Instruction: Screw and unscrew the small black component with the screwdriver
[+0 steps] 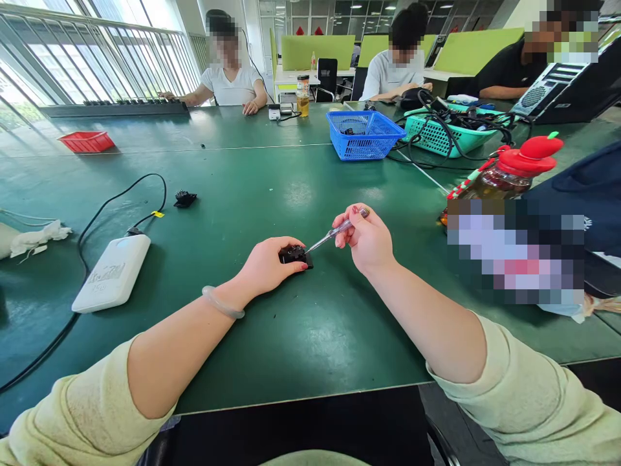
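So on the far left there's a red tray (87, 142) toward the back of the green table (310, 362), and nearer the front a white slab-shaped box (114, 275) with a black cable (162, 184) plugged into its far end. Just right of that cable sits a small black lump (185, 199), nobody touching it. Then the left hand (262, 265), wearing a pale bangle (223, 303) on the wrist: it's half curled, thumb on the near side and fingers on the far side, pinching a small black part (292, 253) down at the tabletop, roughly mid-table. Next over is a thin pointed tool (334, 232) slanting down left, its tip right at the part's right side, looks like contact but can't tell if it's pressing in. The right hand (369, 239) is closed up around the tool's handle, thumb and fingertips doing the gripping, raised clear of the table. Past it, further back, there's a blue basket (366, 137), then a teal one full of cables, then a red-lidded bottle (526, 162)
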`<state>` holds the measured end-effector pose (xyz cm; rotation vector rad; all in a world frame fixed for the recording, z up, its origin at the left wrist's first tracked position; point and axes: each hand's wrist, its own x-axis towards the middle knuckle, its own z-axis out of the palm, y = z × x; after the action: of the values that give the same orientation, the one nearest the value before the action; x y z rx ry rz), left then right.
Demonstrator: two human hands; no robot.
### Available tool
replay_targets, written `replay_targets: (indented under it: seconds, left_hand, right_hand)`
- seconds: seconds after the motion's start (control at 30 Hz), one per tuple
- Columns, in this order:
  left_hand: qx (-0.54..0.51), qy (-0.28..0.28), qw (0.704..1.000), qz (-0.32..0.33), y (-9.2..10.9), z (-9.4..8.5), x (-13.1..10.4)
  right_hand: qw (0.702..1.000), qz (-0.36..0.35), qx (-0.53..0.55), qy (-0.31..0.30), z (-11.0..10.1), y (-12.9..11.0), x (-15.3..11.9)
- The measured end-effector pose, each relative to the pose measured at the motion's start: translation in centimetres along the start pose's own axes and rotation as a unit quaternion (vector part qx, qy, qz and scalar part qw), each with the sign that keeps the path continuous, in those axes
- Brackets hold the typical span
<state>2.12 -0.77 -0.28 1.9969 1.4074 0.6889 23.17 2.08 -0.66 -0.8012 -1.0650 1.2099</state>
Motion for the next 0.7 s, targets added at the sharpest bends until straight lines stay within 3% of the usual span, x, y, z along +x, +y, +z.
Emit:
replay_targets:
  seconds: [0.27, 0.5, 0.7]
  left_hand:
    - [0.033, -0.004, 0.999, 0.002, -0.18, -0.14, -0.07]
    - [0.046, -0.014, 0.999, 0.007, -0.17, -0.06, -0.06]
    - [0.037, -0.022, 0.999, 0.021, 0.03, -0.21, -0.11]
  right_hand:
    - [0.997, 0.074, 0.006, 0.013, -0.22, 0.53, 0.36]
    - [0.999, 0.025, -0.028, -0.010, -0.22, 0.51, 0.07]
    - [0.999, 0.028, -0.024, 0.004, 0.11, 0.24, 0.01]
